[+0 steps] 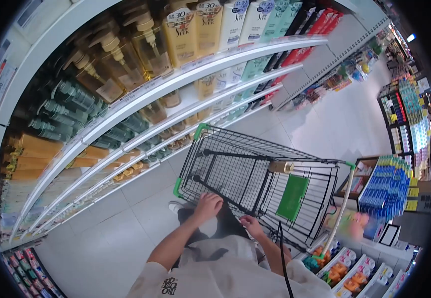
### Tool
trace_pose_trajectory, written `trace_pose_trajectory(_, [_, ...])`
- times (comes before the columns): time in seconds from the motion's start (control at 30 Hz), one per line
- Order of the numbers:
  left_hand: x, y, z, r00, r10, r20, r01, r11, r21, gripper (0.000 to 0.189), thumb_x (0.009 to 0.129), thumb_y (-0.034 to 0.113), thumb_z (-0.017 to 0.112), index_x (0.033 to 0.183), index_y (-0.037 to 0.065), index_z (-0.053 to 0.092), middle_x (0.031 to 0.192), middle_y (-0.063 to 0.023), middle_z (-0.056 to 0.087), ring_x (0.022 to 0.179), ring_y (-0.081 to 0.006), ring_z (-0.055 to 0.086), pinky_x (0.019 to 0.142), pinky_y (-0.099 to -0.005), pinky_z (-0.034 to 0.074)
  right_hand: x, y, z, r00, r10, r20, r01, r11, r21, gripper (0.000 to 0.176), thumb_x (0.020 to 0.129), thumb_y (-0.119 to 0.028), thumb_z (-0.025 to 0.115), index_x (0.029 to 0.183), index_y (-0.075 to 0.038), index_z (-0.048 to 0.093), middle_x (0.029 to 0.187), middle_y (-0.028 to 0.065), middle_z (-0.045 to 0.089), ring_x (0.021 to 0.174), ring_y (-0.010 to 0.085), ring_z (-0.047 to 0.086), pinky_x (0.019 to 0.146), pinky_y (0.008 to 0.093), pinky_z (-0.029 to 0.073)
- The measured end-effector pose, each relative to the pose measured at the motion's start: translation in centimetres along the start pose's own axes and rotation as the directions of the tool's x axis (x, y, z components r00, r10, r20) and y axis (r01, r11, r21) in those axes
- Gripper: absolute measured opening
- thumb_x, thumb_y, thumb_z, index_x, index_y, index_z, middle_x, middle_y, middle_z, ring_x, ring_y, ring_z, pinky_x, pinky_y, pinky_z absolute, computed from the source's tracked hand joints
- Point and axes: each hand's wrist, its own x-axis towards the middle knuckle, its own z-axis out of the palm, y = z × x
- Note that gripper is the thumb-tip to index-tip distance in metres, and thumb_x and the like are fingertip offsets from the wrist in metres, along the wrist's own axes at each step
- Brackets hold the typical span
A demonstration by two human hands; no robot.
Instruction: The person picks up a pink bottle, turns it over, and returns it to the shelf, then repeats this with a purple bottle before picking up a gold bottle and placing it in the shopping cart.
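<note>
A black wire shopping cart (240,174) with green corner caps stands in front of me, angled across the aisle. Inside it lies a small gold-coloured container (281,167), close to a green panel (293,197). My left hand (208,206) is at the cart's near side, its fingers curled in; whatever they may hold is hidden. Slightly to the right, my right hand (251,226) is beside the same side of the cart, fingers loosely bent and apart, with nothing visible in them. A black cord (282,263) runs past my right forearm.
To the left, curved shelves (185,74) carry amber pump bottles (148,44), green bottles and cartons. Stacked blue boxes (387,186) stand at the right, with a fruit-patterned display (342,265) below. A tiled aisle floor (339,111) stretches ahead toward more shelving.
</note>
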Motion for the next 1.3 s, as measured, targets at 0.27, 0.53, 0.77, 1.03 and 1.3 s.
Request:
trace_pose_trajectory(0.27, [0.6,-0.3,4.4,0.989,-0.15,0.01,0.145,0.972,0.184,0.007,0.076,0.015,0.059,0.078,0.009,0.058,0.074,-0.0049,0.061,0.075,-0.0244,0.059,0.077,-0.0365,0.044,16.6,1.5,-22.6,0.745,-0.254,-0.616,-0.126,0.854,-0.505,0.041,0.083,-0.019,0.058,0.116,0.003,0.05,0.104,0.023,0.055,0.1,0.0364,0.053,0.088,0.0418,0.042])
trace_pose_trajectory(0.53, [1.5,0.4,5.6,0.984,-0.169,-0.052,0.177,0.956,0.234,0.005,0.074,0.012,0.06,0.074,0.009,0.056,0.07,-0.0051,0.059,0.069,-0.025,0.059,0.067,-0.0362,0.047,28.8,4.7,-30.9,0.814,-0.079,-0.575,-0.183,0.905,-0.384,0.066,0.077,-0.027,0.06,0.125,0.011,0.037,0.116,0.0312,0.052,0.112,0.0388,0.051,0.094,0.0392,0.041])
trace_pose_trajectory(0.77, [2.1,1.0,6.1,0.969,-0.23,-0.086,0.243,0.949,0.201,0.008,0.073,0.012,0.061,0.072,0.01,0.054,0.067,-0.0052,0.056,0.063,-0.0266,0.058,0.058,-0.0369,0.047,28.2,0.6,-29.9,0.767,0.066,-0.639,-0.371,0.857,-0.356,0.05,0.078,-0.03,0.056,0.113,0.003,0.043,0.106,0.0266,0.058,0.098,0.0379,0.059,0.082,0.0415,0.045])
trace_pose_trajectory(1.03, [2.9,1.2,6.4,0.962,-0.266,-0.06,0.272,0.946,0.175,0.006,0.073,0.012,0.059,0.073,0.009,0.054,0.067,-0.0066,0.056,0.061,-0.0275,0.058,0.054,-0.0383,0.047,29.4,4.0,-28.6,0.796,0.126,-0.592,-0.323,0.915,-0.24,0.053,0.086,-0.039,0.047,0.117,0.002,0.032,0.097,0.0267,0.06,0.071,0.0364,0.064,0.055,0.0415,0.05])
trace_pose_trajectory(1.3, [2.6,1.1,6.4,0.949,-0.292,-0.119,0.31,0.931,0.192,0.006,0.075,0.013,0.058,0.072,0.01,0.054,0.067,-0.007,0.056,0.061,-0.0284,0.058,0.053,-0.0394,0.046,21.6,1.0,-22.5,0.812,-0.035,-0.583,-0.346,0.776,-0.528,0.039,0.088,-0.038,0.045,0.105,-0.003,0.039,0.094,0.0252,0.061,0.088,0.0447,0.059,0.075,0.0504,0.046])
